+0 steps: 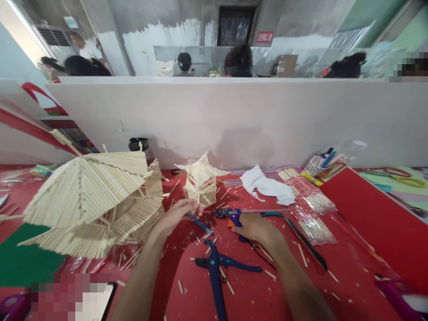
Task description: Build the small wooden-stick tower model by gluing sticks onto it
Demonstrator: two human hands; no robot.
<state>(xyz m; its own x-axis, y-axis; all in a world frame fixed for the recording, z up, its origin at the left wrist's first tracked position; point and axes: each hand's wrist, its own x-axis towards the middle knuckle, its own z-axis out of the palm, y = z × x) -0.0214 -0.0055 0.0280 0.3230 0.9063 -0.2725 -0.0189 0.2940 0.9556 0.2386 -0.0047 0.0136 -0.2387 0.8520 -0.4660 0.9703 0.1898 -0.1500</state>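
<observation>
My right hand [256, 227] is wrapped round the handle of a blue hot glue gun [236, 216], whose nozzle points left. A clear glue stick [267, 210] runs out behind it. My left hand [180, 214] has its fingertips pinched together on a short pale wooden stick [198, 198], just in front of a small stick-built pavilion [202, 176]. Left of that hand stands a larger wooden stick model [96, 191] with a wide sloping roof. A thin blue tool [202, 224] lies under the left fingers. Below both hands rests a blue-handled cutter [214, 263].
A white cloth [265, 185] and bagged sticks [310, 209] lie to the right, near a black-handled tool [307, 245]. Pens stand in a cup [317, 160]. A white partition [214, 107] closes off the back. Stick scraps litter the red table [180, 303].
</observation>
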